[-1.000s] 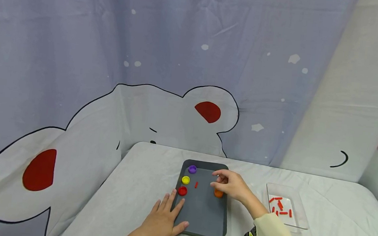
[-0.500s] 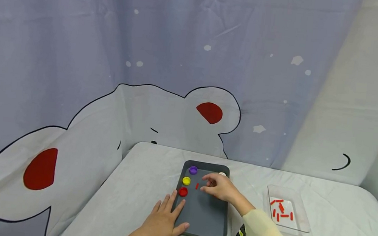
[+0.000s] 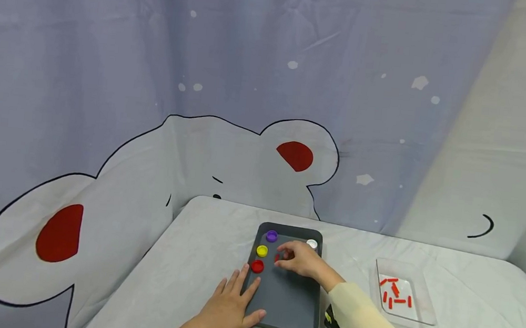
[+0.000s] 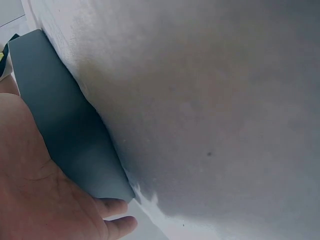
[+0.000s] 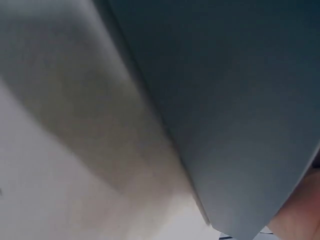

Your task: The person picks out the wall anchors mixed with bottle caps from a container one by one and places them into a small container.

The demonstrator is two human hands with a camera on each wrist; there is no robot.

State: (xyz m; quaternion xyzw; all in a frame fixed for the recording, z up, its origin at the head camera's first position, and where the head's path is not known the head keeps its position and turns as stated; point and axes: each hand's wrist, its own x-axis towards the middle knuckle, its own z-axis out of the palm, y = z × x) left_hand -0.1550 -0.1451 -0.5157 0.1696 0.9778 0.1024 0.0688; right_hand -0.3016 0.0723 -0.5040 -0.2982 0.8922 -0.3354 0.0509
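A dark grey tray [image 3: 287,303] lies on the white-covered table. Down its left side sit a purple cap [image 3: 272,235], a yellow cap [image 3: 261,250] and a red cap [image 3: 257,266]; at its upper right is a white cap [image 3: 312,243]. Over the tray, my right hand [image 3: 303,260] has its thumb and index finger apart around a small red stick [image 3: 276,258]. Contact with the stick is too small to make out. My left hand [image 3: 225,311], fingers spread, rests at the tray's lower left edge. The right wrist view catches only a bit of hand beside the tray wall.
To the right stands a clear plastic box [image 3: 423,301] holding several red sticks [image 3: 395,290]. A black object with a yellow-green mark [image 3: 331,321] shows near the right sleeve. A printed curtain [image 3: 254,52] hangs behind the table.
My right hand has moved left from the tray's right side to the red stick, uncovering the white cap and covering the orange piece. My left hand keeps its place at the tray edge.
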